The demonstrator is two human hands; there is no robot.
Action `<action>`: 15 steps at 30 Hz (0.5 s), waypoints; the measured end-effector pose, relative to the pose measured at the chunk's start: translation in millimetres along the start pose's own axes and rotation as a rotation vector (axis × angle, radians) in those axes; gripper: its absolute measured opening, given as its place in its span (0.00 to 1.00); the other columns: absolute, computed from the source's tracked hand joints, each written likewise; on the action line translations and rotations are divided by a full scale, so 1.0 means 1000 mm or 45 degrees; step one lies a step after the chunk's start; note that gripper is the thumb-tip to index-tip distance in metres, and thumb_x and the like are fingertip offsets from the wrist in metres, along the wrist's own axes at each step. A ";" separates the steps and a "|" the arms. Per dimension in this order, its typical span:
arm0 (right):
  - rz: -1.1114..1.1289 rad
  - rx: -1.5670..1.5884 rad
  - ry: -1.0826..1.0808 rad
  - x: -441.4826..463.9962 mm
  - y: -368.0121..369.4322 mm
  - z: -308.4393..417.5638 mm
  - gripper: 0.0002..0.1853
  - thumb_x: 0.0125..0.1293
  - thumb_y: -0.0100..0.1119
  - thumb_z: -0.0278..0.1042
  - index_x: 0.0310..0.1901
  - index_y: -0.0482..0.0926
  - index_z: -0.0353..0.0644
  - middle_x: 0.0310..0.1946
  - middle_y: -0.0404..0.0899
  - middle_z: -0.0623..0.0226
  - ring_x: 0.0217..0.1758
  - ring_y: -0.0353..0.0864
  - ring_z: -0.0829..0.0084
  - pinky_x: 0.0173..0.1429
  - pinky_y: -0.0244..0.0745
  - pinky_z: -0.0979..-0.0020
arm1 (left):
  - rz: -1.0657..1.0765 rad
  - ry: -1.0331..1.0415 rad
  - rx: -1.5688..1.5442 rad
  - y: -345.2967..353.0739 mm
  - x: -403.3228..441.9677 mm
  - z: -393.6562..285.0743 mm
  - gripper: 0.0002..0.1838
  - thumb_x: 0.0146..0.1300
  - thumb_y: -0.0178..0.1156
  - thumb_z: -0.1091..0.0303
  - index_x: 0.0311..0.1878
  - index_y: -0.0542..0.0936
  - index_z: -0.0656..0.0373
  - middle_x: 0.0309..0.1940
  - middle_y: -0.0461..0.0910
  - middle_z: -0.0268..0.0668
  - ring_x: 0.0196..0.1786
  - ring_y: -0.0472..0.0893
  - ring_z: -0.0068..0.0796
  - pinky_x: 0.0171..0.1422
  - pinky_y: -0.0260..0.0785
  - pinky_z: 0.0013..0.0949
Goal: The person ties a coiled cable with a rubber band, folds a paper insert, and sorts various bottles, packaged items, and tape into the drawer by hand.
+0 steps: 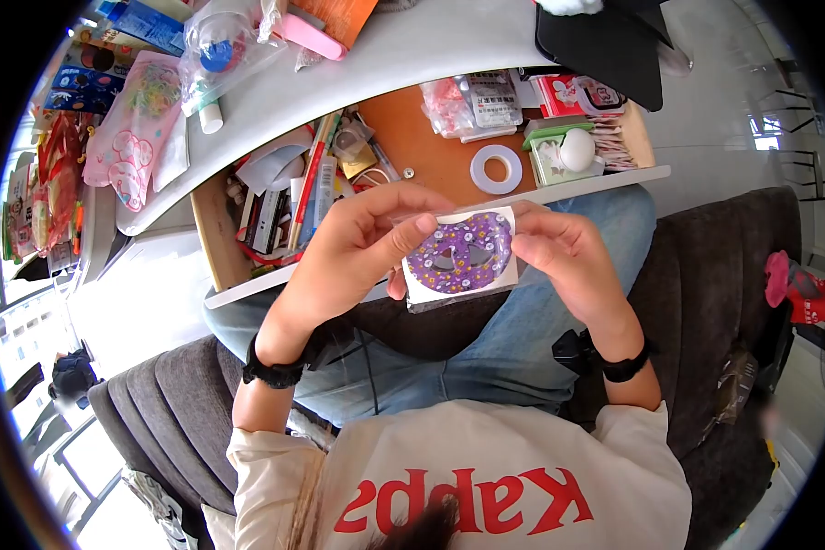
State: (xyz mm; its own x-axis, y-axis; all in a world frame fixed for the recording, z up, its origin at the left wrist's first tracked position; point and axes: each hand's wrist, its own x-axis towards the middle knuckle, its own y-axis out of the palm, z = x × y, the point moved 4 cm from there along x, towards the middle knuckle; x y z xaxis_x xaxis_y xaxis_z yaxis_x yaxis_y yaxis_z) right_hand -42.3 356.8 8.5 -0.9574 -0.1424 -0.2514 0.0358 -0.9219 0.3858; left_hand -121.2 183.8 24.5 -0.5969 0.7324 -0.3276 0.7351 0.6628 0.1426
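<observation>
A small clear plastic packet (460,254) is held up over my lap, in front of an open drawer. Inside it lies a white card with a rounded purple piece, patterned with small flowers and cut through with openings. My left hand (357,246) grips its left side, thumb on the front face and fingers behind. At the upper right edge, my right hand (559,246) pinches the packet between thumb and fingers. The drawer (390,119) has an orange-brown bottom. A roll of white tape (496,170) lies in it just beyond the packet.
In the drawer's left part are pens, boxes and a brass padlock (357,163). Its right part holds cotton swabs (611,142), a green-and-white box (564,154) and plastic packets (472,103). Bags and a pink pouch (137,128) crowd the white desk (339,69) at left.
</observation>
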 end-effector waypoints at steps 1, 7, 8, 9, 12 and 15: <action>0.000 -0.007 0.010 0.000 0.000 -0.001 0.09 0.63 0.53 0.27 0.40 0.78 0.30 0.41 0.76 0.69 0.44 0.73 0.81 0.50 0.67 0.79 | -0.013 0.000 0.005 0.000 0.000 0.000 0.13 0.67 0.49 0.68 0.49 0.72 0.67 0.33 0.78 0.34 0.20 0.72 0.11 0.19 0.62 0.15; -0.008 0.007 0.080 0.002 0.001 -0.004 0.11 0.63 0.52 0.27 0.43 0.77 0.29 0.42 0.76 0.68 0.45 0.74 0.81 0.51 0.68 0.79 | -0.032 0.001 0.120 0.003 0.000 -0.003 0.12 0.65 0.52 0.71 0.49 0.73 0.66 0.35 0.79 0.35 0.23 0.73 0.10 0.20 0.63 0.14; -0.012 0.015 0.085 0.002 0.001 -0.005 0.11 0.63 0.52 0.27 0.43 0.77 0.29 0.43 0.76 0.67 0.45 0.74 0.81 0.51 0.68 0.79 | -0.035 -0.003 0.142 0.004 0.001 -0.003 0.12 0.65 0.52 0.71 0.49 0.73 0.66 0.35 0.79 0.34 0.24 0.73 0.10 0.20 0.64 0.15; -0.016 0.022 0.090 0.002 0.001 -0.006 0.11 0.63 0.52 0.27 0.44 0.77 0.29 0.43 0.76 0.67 0.46 0.74 0.81 0.51 0.68 0.79 | -0.038 -0.007 0.164 0.005 0.001 -0.003 0.12 0.64 0.53 0.71 0.49 0.73 0.66 0.36 0.79 0.34 0.25 0.73 0.10 0.21 0.64 0.15; 0.004 0.017 0.130 0.001 -0.002 -0.007 0.12 0.64 0.51 0.27 0.45 0.76 0.29 0.44 0.76 0.67 0.47 0.74 0.80 0.52 0.67 0.79 | -0.031 -0.030 0.228 0.006 0.000 -0.001 0.13 0.64 0.53 0.71 0.51 0.73 0.65 0.37 0.79 0.34 0.27 0.74 0.10 0.23 0.66 0.15; 0.002 0.012 0.103 0.002 -0.001 -0.006 0.12 0.64 0.50 0.28 0.45 0.76 0.29 0.46 0.76 0.65 0.49 0.72 0.80 0.53 0.67 0.79 | -0.005 -0.040 0.267 0.007 0.001 0.003 0.14 0.64 0.53 0.71 0.53 0.73 0.65 0.38 0.79 0.34 0.31 0.75 0.13 0.27 0.69 0.17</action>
State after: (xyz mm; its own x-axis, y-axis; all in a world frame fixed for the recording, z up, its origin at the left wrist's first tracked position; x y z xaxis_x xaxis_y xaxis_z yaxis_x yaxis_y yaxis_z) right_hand -42.4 355.4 1.7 -0.9310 -0.1727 -0.3215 0.0342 -0.9184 0.3942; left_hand -115.7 188.5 22.5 -0.5917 0.7226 -0.3574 0.7857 0.6161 -0.0552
